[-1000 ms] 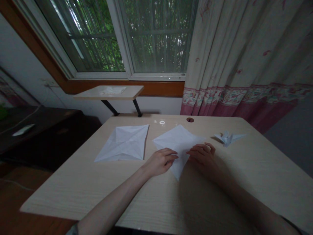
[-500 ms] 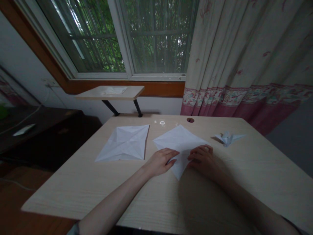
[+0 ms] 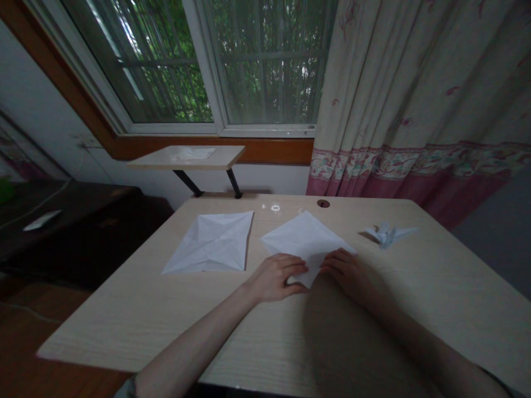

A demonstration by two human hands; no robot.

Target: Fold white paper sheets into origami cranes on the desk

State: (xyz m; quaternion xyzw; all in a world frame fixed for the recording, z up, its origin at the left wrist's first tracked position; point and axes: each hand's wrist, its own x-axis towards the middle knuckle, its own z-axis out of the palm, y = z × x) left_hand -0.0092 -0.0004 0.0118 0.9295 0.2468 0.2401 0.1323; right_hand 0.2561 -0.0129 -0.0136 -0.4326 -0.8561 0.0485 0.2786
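Note:
A white sheet of paper (image 3: 305,235) lies on the desk, turned with one corner toward the window and crossed by faint creases. My left hand (image 3: 280,276) rests on its near left side, fingers stretched over the paper and thumb apart, close to the near corner. On the near right side, the fingers of my right hand (image 3: 344,271) lie together on the sheet; its thumb is hidden. The near corner is partly covered by my hands. Left of them lies a second creased white sheet (image 3: 215,243). A folded paper crane (image 3: 386,236) stands to the right.
The pale wooden desk (image 3: 244,342) carries a small raised shelf (image 3: 226,157) at the back left, with white paper (image 3: 197,153) on it. A round cable hole (image 3: 323,203) is near the back edge. Behind are a window and a curtain (image 3: 373,110).
The near corner of the sheet, which pointed toward me before, now shows shorter between my hands. My left thumb has moved down and away from its fingers. The right fingers have flattened slightly.

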